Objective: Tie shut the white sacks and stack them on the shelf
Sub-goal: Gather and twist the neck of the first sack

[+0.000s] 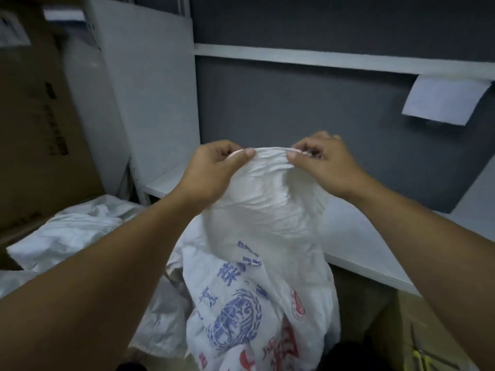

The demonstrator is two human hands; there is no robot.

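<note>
The gathered top edge of the printed white sack (263,263) is pinched between the left hand (214,167) and the right hand (325,163), before the shelf (361,245).

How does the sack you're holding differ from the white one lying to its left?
The held sack stands upright, its top edge pinched by the left hand and right hand; the left sack lies slumped, untouched. The held sack bears blue and red print; the left sack looks plain. Both are white and crumpled.

shelf (361,236): white board, grey panel behind | floor (158,356): crumpled white sacks (75,231) heaped left
</note>
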